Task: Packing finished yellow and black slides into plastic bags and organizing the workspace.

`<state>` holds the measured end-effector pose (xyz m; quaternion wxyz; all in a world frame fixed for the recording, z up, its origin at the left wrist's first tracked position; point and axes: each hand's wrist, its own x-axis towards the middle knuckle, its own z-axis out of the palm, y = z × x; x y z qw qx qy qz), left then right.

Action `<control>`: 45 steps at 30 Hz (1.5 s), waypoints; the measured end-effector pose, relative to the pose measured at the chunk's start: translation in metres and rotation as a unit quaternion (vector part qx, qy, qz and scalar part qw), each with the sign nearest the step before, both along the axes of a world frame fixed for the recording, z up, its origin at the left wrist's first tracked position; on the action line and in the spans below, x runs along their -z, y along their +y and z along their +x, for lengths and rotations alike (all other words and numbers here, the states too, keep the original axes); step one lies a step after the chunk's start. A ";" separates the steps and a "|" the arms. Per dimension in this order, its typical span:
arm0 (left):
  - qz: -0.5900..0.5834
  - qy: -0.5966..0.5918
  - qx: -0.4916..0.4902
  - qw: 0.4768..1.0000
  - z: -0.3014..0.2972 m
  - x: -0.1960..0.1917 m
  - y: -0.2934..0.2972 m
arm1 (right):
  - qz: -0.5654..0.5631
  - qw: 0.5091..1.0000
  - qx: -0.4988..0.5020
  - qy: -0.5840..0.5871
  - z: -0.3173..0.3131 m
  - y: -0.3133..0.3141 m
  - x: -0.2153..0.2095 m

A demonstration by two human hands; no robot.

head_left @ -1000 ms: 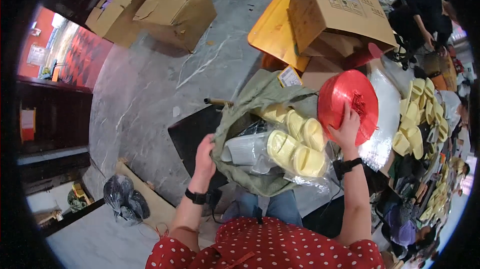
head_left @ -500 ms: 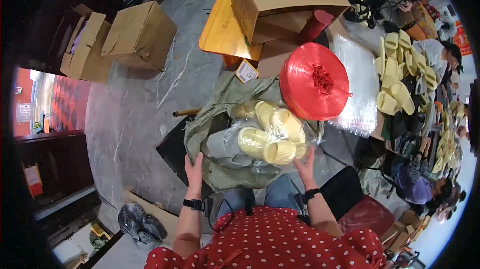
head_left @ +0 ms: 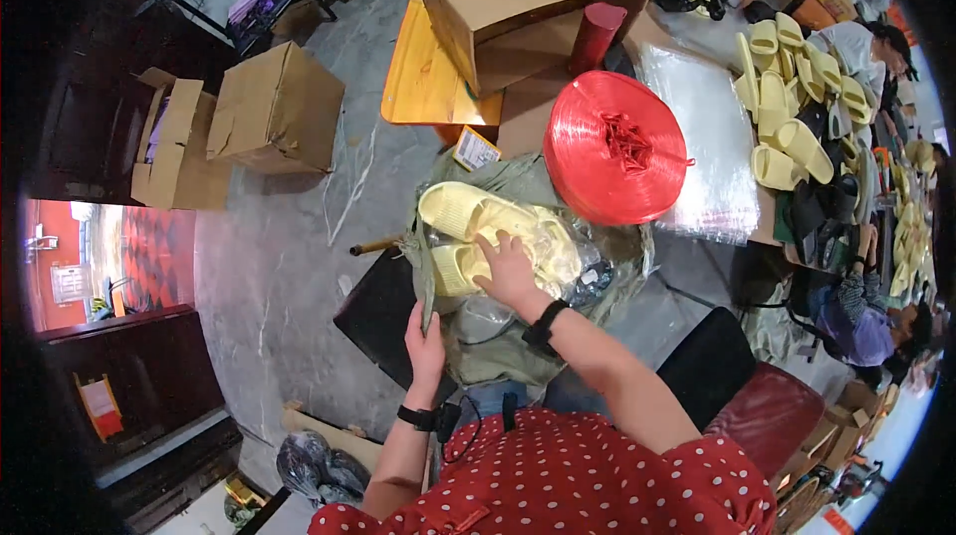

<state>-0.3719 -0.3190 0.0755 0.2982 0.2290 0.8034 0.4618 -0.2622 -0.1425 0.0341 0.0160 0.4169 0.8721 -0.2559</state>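
Note:
A grey-green woven sack (head_left: pixel 518 361) gapes in front of my lap, packed with pale yellow slippers (head_left: pixel 460 213), some in clear plastic bags (head_left: pixel 558 248). At its near left rim my left hand (head_left: pixel 425 351) is closed on the sack's edge, thumb and fingers on either side of it. My right hand (head_left: pixel 512 271) reaches across and lies on the slippers inside, fingers spread and touching them. What lies deeper in the sack is hidden.
Beyond the sack, a big roll of red plastic twine (head_left: pixel 588 151) sits beside clear plastic sheets (head_left: pixel 697 146). A cardboard box (head_left: pixel 528 7) stands on a yellow wooden table (head_left: pixel 408 77). Loose yellow slippers (head_left: pixel 777 117) are piled at right; a black stool (head_left: pixel 712 361) stands nearby. People work at right.
My right hand has moved left from the sack's right side onto the slippers. The yellow slippers now lie farther left, over the grey ones. My left hand has closed on the sack's rim.

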 end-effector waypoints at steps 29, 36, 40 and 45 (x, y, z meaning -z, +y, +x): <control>-0.141 0.307 0.370 0.866 0.010 0.079 0.292 | 0.118 0.983 0.014 0.142 0.131 0.203 -0.089; 0.059 0.224 0.319 0.919 -0.034 0.038 0.190 | 0.159 0.978 0.030 0.128 0.126 0.207 -0.066; 0.035 0.209 0.249 0.945 -0.031 0.039 0.155 | 0.179 0.978 0.039 0.104 0.119 0.195 -0.056; -0.036 0.276 0.037 0.960 -0.032 0.001 0.118 | 0.173 0.963 -0.014 0.206 0.154 0.153 -0.059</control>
